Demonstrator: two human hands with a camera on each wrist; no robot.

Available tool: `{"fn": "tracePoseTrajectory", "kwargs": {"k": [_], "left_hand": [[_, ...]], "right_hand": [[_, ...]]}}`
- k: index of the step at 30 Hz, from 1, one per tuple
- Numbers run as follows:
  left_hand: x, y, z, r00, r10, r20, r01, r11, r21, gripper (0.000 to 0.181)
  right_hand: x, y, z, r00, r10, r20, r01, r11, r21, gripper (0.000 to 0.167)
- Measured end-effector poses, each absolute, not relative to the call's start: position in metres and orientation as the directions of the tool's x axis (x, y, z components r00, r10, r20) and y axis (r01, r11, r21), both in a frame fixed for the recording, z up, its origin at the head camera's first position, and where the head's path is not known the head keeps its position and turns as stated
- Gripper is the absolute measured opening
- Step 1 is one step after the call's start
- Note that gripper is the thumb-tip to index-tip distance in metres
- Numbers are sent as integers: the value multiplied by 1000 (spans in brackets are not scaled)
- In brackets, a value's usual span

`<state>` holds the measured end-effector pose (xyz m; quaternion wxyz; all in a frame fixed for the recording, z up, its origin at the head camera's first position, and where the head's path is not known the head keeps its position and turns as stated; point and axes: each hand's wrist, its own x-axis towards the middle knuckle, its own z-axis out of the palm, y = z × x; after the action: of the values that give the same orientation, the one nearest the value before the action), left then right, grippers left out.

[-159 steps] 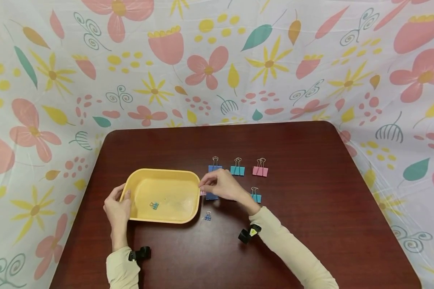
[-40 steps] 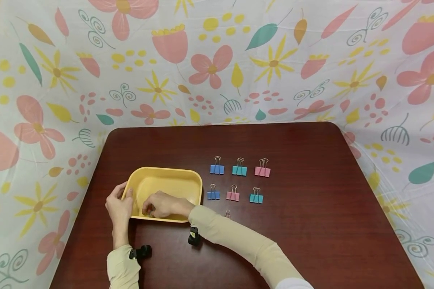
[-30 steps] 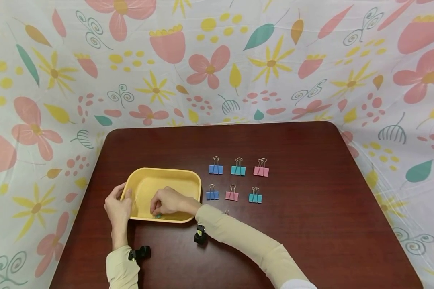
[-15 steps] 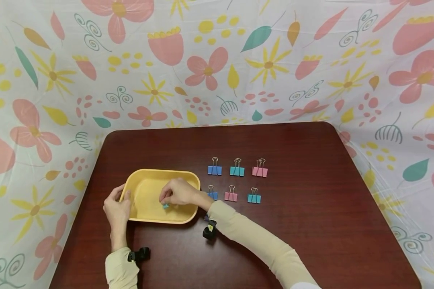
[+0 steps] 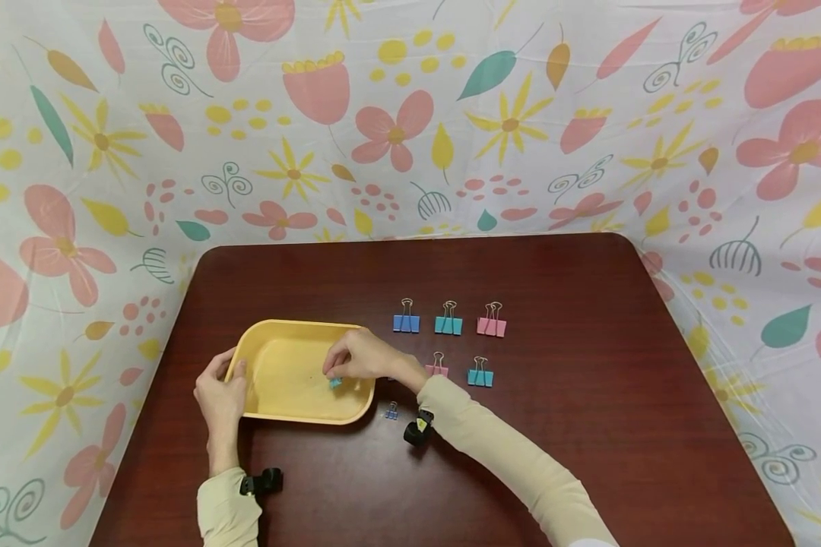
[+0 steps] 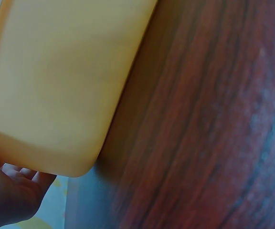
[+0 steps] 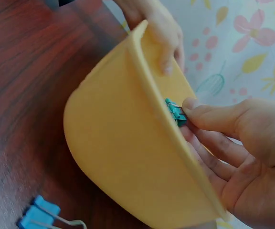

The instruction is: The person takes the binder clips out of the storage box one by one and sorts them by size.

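My right hand (image 5: 366, 355) pinches a small teal binder clip (image 7: 175, 113) between thumb and fingers, just inside the right end of the yellow tray (image 5: 260, 327). At the tray's left end, my left hand (image 5: 220, 391) grips the rim, thumb over the inside and fingers outside; the left wrist view shows the tray's outer wall (image 6: 61, 86) and part of that hand. Right of the tray lies a small blue binder clip (image 5: 391, 411). The medium blue clip is almost wholly hidden behind my right hand in the head view.
A back row holds large blue (image 5: 406, 323), teal (image 5: 448, 325) and pink (image 5: 491, 327) binder clips. Before it lie medium pink (image 5: 437, 369) and teal (image 5: 480, 377) clips, the pink partly covered by my right wrist. The brown table (image 5: 588, 304) meets a floral cloth (image 5: 520, 182).
From a small pink clip beside the tray, my right hand went into the tray and took up the small teal clip. Lately it has moved rightward and up with it. The left hand stays put.
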<state>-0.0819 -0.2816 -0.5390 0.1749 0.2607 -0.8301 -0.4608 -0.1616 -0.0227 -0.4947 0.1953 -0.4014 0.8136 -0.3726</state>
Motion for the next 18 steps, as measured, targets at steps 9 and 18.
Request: {"fn": "tracePoseTrajectory", "kwargs": {"k": [9,18], "left_hand": [[-83,-281,-539,-801,-596,52,-276,444,852,28],[-82,-280,-537,-804,-593,40,-270,425,864,27]], "right_hand": [[-166,-7,-492,-639,-769,30,-516,399,-758,7],[-166,2,-492,-640,-768,39,-503,380,-776,10]]}}
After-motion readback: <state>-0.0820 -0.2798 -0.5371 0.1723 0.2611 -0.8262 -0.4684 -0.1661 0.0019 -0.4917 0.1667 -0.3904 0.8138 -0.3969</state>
